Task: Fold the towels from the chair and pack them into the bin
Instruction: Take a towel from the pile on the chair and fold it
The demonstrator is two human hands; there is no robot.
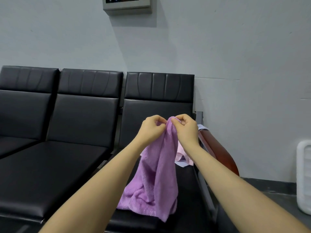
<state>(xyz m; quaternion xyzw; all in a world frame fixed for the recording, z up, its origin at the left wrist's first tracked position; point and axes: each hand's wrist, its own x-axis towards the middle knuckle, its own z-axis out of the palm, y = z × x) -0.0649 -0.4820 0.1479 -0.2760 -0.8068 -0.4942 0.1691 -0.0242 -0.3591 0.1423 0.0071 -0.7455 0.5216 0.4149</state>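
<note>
Towel [156,174] (purple) hangs below hands | left [152,130], right [186,130]: both pinching its top edge

Head view: we look forward and slightly down from the wearer's head at the black chair row [87,125], which stands close ahead against the wall [235,56]. Our two forearms reach from the bottom edge toward its rightmost seat.
</note>
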